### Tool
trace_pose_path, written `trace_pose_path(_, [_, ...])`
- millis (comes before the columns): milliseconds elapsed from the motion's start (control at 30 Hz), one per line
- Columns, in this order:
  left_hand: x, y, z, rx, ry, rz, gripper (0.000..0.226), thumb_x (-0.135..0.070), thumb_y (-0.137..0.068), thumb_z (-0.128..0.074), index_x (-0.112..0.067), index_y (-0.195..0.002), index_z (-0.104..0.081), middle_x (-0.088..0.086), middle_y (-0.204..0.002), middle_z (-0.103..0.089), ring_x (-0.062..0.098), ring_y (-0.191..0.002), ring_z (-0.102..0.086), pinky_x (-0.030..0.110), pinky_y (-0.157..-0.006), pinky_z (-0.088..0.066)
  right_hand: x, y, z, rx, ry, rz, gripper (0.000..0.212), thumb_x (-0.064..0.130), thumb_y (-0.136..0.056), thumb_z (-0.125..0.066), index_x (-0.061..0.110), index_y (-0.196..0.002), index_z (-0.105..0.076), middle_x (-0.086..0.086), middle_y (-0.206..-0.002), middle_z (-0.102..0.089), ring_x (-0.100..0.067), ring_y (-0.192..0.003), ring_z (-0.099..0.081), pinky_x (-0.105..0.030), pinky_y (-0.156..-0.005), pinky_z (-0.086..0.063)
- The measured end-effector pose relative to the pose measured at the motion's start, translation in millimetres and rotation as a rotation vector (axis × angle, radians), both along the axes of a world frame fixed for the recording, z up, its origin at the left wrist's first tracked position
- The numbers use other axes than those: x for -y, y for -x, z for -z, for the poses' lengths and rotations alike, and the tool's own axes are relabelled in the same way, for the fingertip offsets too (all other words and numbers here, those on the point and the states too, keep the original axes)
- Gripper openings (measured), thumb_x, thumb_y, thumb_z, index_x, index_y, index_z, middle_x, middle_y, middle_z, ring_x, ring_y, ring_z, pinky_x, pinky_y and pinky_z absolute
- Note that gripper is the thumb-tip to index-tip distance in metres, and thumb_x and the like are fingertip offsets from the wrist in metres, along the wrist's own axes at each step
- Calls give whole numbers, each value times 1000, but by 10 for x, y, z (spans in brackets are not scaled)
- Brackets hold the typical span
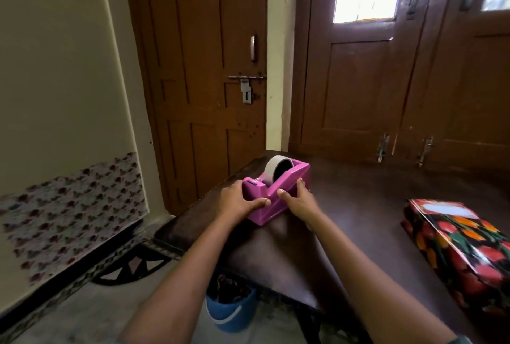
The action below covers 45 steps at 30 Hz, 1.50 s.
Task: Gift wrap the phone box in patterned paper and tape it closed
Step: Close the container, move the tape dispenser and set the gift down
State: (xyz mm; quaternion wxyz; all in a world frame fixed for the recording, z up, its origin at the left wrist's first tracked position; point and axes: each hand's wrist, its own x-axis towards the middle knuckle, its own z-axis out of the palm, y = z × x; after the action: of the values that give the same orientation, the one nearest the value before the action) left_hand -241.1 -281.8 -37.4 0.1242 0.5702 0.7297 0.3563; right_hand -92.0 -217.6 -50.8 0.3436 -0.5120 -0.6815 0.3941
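Meanwhile both hands, left [239, 200] & right [299, 200], grip tape dispenser [276, 192]; wrapped box [458, 249] well apart.

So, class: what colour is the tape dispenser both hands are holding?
Pink, with a grey-white tape roll in the tape dispenser; seen in the head view.

I see the phone box [458, 249], fully wrapped in dark, glossy floral paper, lying flat at the desk's right edge. The pink tape dispenser [271, 196], roll loaded, sits upright near the desk's far left corner.
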Motion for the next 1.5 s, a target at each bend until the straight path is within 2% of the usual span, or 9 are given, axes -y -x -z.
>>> trace_pose_path(233, [-610,346,50,-56,53,-31,79,-54,-65,-76,-13,-127,-50,6,-127,-58,20,-115,-55,30,-89,-46,-670,364,10,-138,54,-78,71,31,-94,-50,17,-150,-7,-9,-151,-28,-25,-131,-39,-28,-96,-37])
trace_pose_path(367, [-927,459,101,-82,43,-73,77,-56,-67,-74,-14,-126,-49,5,-128,-57,21,-115,-55,28,-85,-45,-996,589,76,-219,86,-55,75,35,-95,-47,17,-150,0,-9,-153,-24,-26,-132,-38,-29,-97,-36])
trace_pose_path(500, [-1114,538,136,-77,51,-57,78,-54,-73,-70,-16,-133,-39,5,-134,-52,23,-119,-53,32,-90,-46,-1236,742,140,-249,93,-48,75,36,-96,-45,18,-150,3,-9,-153,-22,-26,-132,-38,-26,-91,-34])
trace_pose_path(867, [-1435,626,221,-80,65,-111,83,-61,-72,-66,-13,-133,-34,8,-131,-53,25,-115,-55,36,-89,-50,-1630,957,125,-240,140,-84,67,33,-97,-41,17,-150,-2,-12,-147,-30,-28,-129,-40,-30,-92,-36])
trace_pose_path(1033, [-1489,647,230,-52,72,-101,86,-61,-72,-66,-13,-135,-31,9,-133,-50,26,-117,-54,38,-91,-49,-1672,1003,100,-241,147,-97,68,35,-98,-38,17,-150,1,-12,-149,-28,-28,-130,-39,-31,-97,-35])
trace_pose_path(1167, [-1483,669,202,-33,86,-80,84,-59,-72,-68,-13,-133,-34,10,-134,-50,27,-118,-52,38,-92,-47,-1551,1032,55,-202,116,-71,67,35,-99,-33,14,-149,6,-12,-153,-18,-30,-134,-33,-34,-102,-33])
trace_pose_path(1267, [-1445,641,172,30,113,-74,84,-55,-72,-70,-11,-134,-35,11,-135,-49,27,-121,-50,38,-95,-44,-1426,944,20,-114,129,-86,60,37,-100,-30,10,-149,-10,-16,-148,-31,-29,-130,-39,-28,-91,-34])
trace_pose_path(1400, [-1267,563,97,125,133,-87,68,-42,-76,-72,-11,-130,-44,9,-133,-53,25,-121,-50,36,-96,-42,-1151,688,-40,-71,129,-86,56,40,-99,-33,12,-147,-24,-11,-150,-32,-27,-135,-34,-38,-109,-28])
trace_pose_path(1500, [-1018,450,51,149,61,-139,58,-33,-83,-68,-10,-131,-47,8,-132,-54,24,-119,-52,32,-93,-42,-914,454,-123,-79,99,-71,57,37,-97,-42,14,-147,-26,-7,-150,-31,-24,-136,-33,-39,-110,-29])
